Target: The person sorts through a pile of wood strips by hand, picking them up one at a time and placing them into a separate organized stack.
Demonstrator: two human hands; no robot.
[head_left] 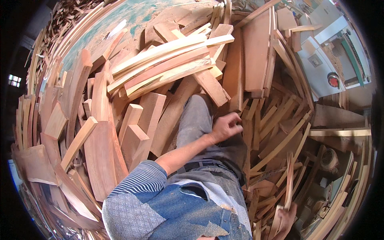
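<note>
My left hand (227, 127) is over my thighs with its fingers curled in, and I see nothing in it. Just beyond it is the lower end of a short wooden board (212, 86), apart from the fingers. At the lower right, my right hand (286, 221) is slightly blurred and closed around a thin wooden strip (289, 182), which points away from me. Several pale and reddish wood strips (164, 64) lie in a stack across the offcuts in front of me.
Wood blocks (134, 140) and long boards (100, 160) crowd my left side. On the right, loose strips (280, 120) lie in a tangled heap. A white machine (320, 68) with a red button stands at the far right. Sawdust covers a green surface (136, 20) at the back.
</note>
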